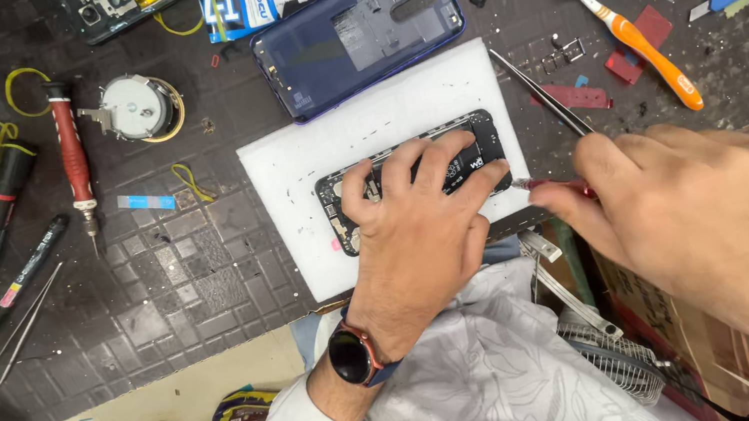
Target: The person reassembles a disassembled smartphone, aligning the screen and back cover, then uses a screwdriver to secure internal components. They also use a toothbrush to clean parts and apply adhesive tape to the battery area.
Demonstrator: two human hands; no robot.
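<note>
White foam pad [305,161] sits on the dark gridded surface [182,273], and on it lies an opened phone [484,136], its board and black innards facing up. The left hand [412,224] lies flat over the phone, fingers [398,168] spread and pressing it down rather than curled around it. The right hand [690,218] has its fingers closed on a red-handled screwdriver [548,185], whose tip meets the phone's right end. Judging from this, good work here means keeping the left palm's weight steady so the phone cannot skid on the pad, and holding the driver square to the screw with light pressure. A pair of tweezers [540,93] lies just beside the pad's right edge, and the blue back cover [360,30] rests above it.
</note>
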